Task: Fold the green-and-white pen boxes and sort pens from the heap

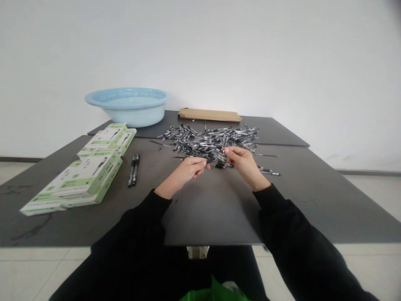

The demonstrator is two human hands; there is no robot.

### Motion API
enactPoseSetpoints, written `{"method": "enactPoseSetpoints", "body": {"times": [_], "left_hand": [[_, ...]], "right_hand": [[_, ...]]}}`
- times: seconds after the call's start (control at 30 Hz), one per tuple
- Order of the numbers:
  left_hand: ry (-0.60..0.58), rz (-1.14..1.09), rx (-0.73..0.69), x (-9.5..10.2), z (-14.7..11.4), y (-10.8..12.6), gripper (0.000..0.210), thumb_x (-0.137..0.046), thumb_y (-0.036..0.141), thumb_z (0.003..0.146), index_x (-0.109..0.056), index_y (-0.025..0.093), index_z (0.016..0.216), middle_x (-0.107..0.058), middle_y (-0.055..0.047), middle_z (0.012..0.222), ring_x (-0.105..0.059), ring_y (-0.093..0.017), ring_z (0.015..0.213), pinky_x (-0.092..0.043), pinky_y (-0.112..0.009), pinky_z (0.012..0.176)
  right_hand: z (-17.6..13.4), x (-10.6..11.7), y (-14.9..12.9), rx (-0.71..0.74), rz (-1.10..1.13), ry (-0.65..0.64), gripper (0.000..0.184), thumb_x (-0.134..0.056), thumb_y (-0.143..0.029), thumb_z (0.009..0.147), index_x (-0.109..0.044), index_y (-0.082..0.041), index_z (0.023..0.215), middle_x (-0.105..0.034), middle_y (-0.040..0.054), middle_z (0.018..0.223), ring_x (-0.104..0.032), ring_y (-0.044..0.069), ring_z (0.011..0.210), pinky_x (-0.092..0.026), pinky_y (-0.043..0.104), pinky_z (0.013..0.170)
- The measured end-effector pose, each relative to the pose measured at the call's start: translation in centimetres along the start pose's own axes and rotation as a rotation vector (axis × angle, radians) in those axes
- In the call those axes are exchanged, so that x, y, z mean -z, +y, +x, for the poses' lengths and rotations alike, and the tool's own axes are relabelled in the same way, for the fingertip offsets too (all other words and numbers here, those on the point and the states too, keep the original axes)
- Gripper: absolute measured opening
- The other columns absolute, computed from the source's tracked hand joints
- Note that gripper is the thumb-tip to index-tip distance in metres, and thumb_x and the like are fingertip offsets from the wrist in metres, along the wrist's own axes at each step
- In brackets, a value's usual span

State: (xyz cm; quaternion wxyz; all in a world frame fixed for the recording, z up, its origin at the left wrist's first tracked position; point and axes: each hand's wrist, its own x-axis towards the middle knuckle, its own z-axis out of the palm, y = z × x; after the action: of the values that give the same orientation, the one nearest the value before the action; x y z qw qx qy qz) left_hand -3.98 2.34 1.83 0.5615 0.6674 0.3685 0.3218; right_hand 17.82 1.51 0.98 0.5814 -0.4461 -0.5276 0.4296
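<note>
My left hand [191, 168] is closed around a pen [210, 160], whose black end sticks out past the thumb toward the right. Just to its right, my right hand [240, 162] pinches thumb and forefinger together; whatever lies between those fingertips is too small to make out. Both hands hover at the near edge of a large loose pile of clear and black pens [200, 142]. Left of my left hand, a few assembled pens [134, 169] lie side by side on the dark table [213, 213].
Green and white pen boxes [90, 171] are stacked on the left. Behind them stands a light blue basin [134, 115]. A flat brown cardboard piece [209, 115] lies beyond the pile, near the white wall. Several loose pens [269, 171] lie at the pile's right.
</note>
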Motion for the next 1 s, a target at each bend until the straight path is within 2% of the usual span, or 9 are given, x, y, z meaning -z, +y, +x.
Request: {"method": "enactPoseSetpoints", "body": {"times": [0.3,0.6,0.8,0.87,1.0], "left_hand": [[-0.028,-0.011,-0.004,-0.1,0.1,-0.3,0.030,-0.056,0.041,0.084,-0.067,0.014,0.079,-0.043,0.004,0.055,-0.034,-0.008,0.047,-0.025,-0.022,0.048],[-0.006,-0.015,0.004,-0.1,0.1,0.0,0.028,-0.056,0.039,0.084,-0.069,0.015,0.079,-0.044,0.004,0.054,-0.034,-0.009,0.046,-0.025,-0.023,0.047],[0.005,-0.026,0.012,-0.1,0.1,0.0,0.028,-0.056,0.037,0.084,-0.069,0.014,0.076,-0.043,0.004,0.052,-0.034,-0.008,0.045,-0.025,-0.022,0.046],[0.071,-0.058,0.042,0.1,0.3,-0.1,0.026,-0.056,0.035,0.083,-0.069,0.013,0.076,-0.044,0.004,0.052,-0.034,-0.007,0.044,-0.024,-0.021,0.045],[0.379,-0.172,0.098,0.9,0.5,-0.2,0.021,-0.056,0.030,0.079,-0.067,0.013,0.075,-0.042,0.005,0.051,-0.031,-0.006,0.040,-0.018,-0.021,0.041]], "right_hand": [[-0.1,0.0,-0.3,0.018,-0.096,-0.041,0.038,-0.078,-0.055,0.074,-0.074,-0.017,0.080,-0.053,-0.0041,0.058,-0.043,0.010,0.055,-0.031,0.027,0.056],[-0.2,0.0,-0.5,0.017,-0.111,-0.044,0.039,-0.077,-0.056,0.074,-0.073,-0.017,0.080,-0.052,-0.0041,0.058,-0.042,0.010,0.055,-0.032,0.026,0.055],[-0.2,0.2,-0.8,0.030,-0.114,-0.010,0.033,-0.076,-0.050,0.075,-0.075,-0.017,0.082,-0.057,-0.0027,0.060,-0.046,0.011,0.055,-0.034,0.026,0.055],[-0.1,0.3,-0.7,0.069,-0.226,-0.009,0.029,-0.074,-0.046,0.078,-0.076,-0.017,0.080,-0.063,-0.0002,0.064,-0.050,0.012,0.058,-0.038,0.027,0.058],[-0.2,0.1,0.0,0.156,-0.629,-0.051,0.015,-0.068,-0.029,0.082,-0.077,-0.017,0.080,-0.075,0.0061,0.079,-0.061,0.017,0.069,-0.044,0.030,0.067]]}}
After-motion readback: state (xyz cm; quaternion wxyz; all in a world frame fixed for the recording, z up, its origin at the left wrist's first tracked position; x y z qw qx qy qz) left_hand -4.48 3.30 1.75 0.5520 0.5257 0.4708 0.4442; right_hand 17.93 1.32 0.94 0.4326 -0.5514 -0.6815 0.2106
